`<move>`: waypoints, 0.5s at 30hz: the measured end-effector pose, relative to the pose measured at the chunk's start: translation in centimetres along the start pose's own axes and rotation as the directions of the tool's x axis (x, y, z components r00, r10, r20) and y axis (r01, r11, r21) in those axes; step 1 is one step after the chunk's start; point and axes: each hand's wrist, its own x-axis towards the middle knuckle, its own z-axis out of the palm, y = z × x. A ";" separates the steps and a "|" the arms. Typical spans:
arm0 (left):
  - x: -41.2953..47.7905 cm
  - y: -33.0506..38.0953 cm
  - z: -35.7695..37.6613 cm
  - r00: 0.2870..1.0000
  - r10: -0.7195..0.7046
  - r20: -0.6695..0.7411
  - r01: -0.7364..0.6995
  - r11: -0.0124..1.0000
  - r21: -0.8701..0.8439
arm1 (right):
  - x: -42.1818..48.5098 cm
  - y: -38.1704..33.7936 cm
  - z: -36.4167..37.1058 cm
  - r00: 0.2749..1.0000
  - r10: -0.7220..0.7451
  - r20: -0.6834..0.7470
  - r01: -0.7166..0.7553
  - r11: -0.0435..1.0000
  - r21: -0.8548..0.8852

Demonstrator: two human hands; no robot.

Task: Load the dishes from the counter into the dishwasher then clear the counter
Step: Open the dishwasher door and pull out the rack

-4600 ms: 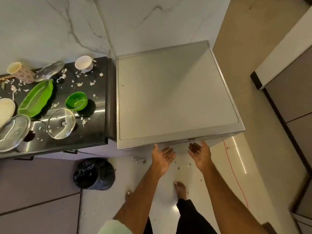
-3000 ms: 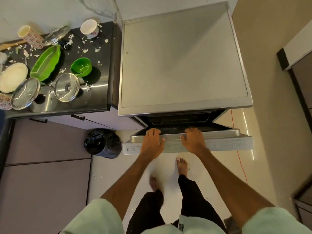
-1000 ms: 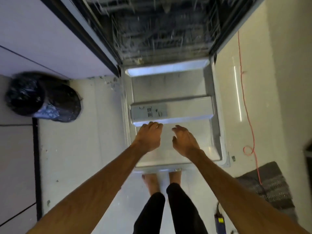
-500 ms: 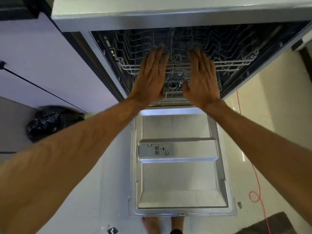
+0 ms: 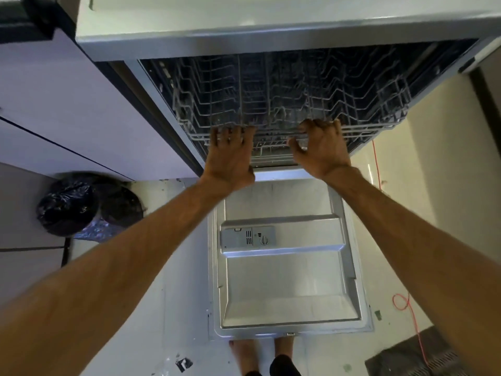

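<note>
1. A person stands on bare feet (image 5: 245,354) at an open dishwasher (image 5: 244,20), seen from above along both bare forearms.
2. The dishwasher sits just beside a pale cabinet (image 5: 67,104) on the left. Its door (image 5: 284,280) lies dropped fully open with the inner face up, and its near edge is just above the toes.
3. The left hand (image 5: 230,156) grips the front edge of the wire rack (image 5: 271,104), fingers curled over the wire and their tips hidden behind it.
4. The right hand (image 5: 320,147) grips the same edge further right, fingers hooked over the top and thumb bent below.
5. The rack's front edge stands at the mouth of the tub, above the hinge end of the door.
6. A grey dispenser (image 5: 248,237) is set into the door's inner face, left of centre.
7. On the floor (image 5: 184,308), a black bag (image 5: 81,207) rests by the cabinet. A red cable (image 5: 406,308) trails along the right side, and a dark mat (image 5: 414,356) lies in the lower right corner.
</note>
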 end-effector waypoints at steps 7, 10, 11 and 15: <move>-7.9 2.1 1.2 0.999 0.043 0.017 -0.041 0.994 -0.104 | -9.0 0.2 1.2 0.995 -0.067 -0.079 0.070 0.997 0.034; -10.2 3.4 0.4 0.992 0.032 0.118 -0.017 0.992 -0.129 | -11.8 -0.3 1.0 1.000 -0.015 0.005 0.015 0.999 0.037; -10.9 3.8 0.3 0.991 0.028 0.129 -0.011 0.991 -0.133 | -12.7 -0.4 1.1 1.000 -0.005 0.004 0.005 0.999 0.051; -13.9 5.0 0.3 0.990 0.032 0.139 -0.011 0.989 -0.147 | -16.3 -0.9 1.0 1.000 0.022 0.007 -0.023 0.992 0.122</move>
